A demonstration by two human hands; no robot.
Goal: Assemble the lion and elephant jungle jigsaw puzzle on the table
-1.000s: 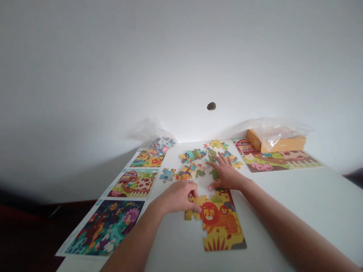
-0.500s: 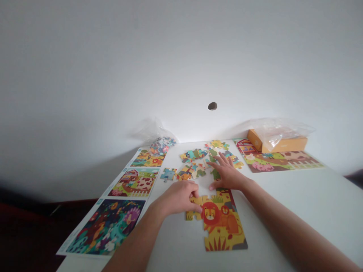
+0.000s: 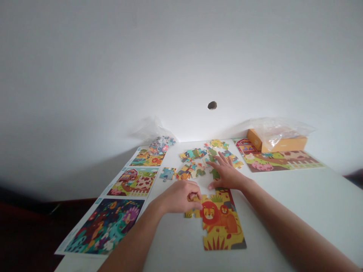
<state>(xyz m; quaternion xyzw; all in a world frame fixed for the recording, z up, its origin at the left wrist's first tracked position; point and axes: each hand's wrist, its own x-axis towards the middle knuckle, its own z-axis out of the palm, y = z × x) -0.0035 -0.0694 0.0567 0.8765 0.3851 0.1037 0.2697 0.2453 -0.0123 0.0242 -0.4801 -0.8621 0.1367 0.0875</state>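
The partly joined lion jigsaw puzzle (image 3: 224, 223) lies on the white table in front of me. My left hand (image 3: 181, 198) is at its upper left, fingers loosely curled and thumb apart from them, the thumb tip by the lion's mane. A yellow puzzle piece (image 3: 188, 213) sits partly under this hand, at the puzzle's left edge. My right hand (image 3: 227, 173) is spread over green puzzle pieces (image 3: 214, 173) just beyond the puzzle; I see nothing gripped in it. Its palm hides part of what lies below. Several loose puzzle pieces (image 3: 194, 153) lie beyond both hands.
At left lies a sheet with three pictures (image 3: 99, 226), a clear bag of puzzle pieces (image 3: 163, 144) at its far end. Back right, an orange box (image 3: 286, 144) with a clear plastic bag (image 3: 279, 130) stands on a farm picture (image 3: 263, 166). A wall (image 3: 181, 68) rises behind the table.
My left index finger has curled in slightly, and the hand has stayed by the puzzle's left side. The right hand has hardly moved. The view has shifted a little.
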